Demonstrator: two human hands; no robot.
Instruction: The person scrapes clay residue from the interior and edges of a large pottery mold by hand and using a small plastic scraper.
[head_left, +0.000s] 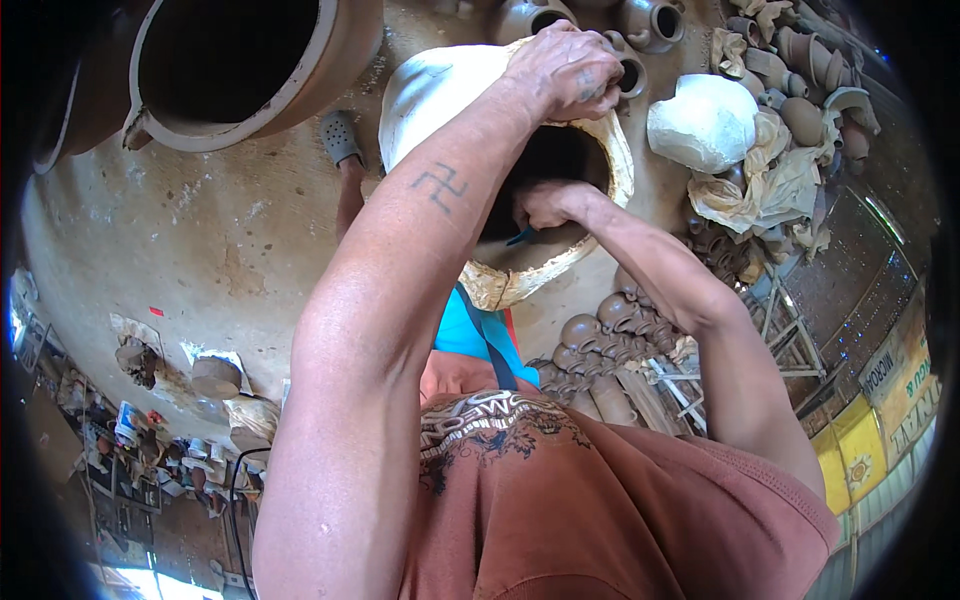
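Note:
A large white, round-bellied vessel that looks like a plaster mould (432, 95) lies in front of me, its wide mouth facing my body. The rough, thick rim is yellowish, and the hollow inside is dark. At the far edge of the mouth my left hand (566, 72) is closed over the rim, its fingertips mostly hidden. My right hand (548, 204) reaches into the mouth, fingers pinched on a small teal tool (521, 236). Only a thin blade-like end of that tool shows, so its exact kind is unclear.
A big brown clay jar (345, 75) stands at the far left. Several small clay pots (655, 22) sit beyond the mould. To the right lie a white rounded piece (703, 122) and crumpled paper (765, 195). Stacked pots (600, 335) are nearer. A foot in a grey clog (341, 138) is left.

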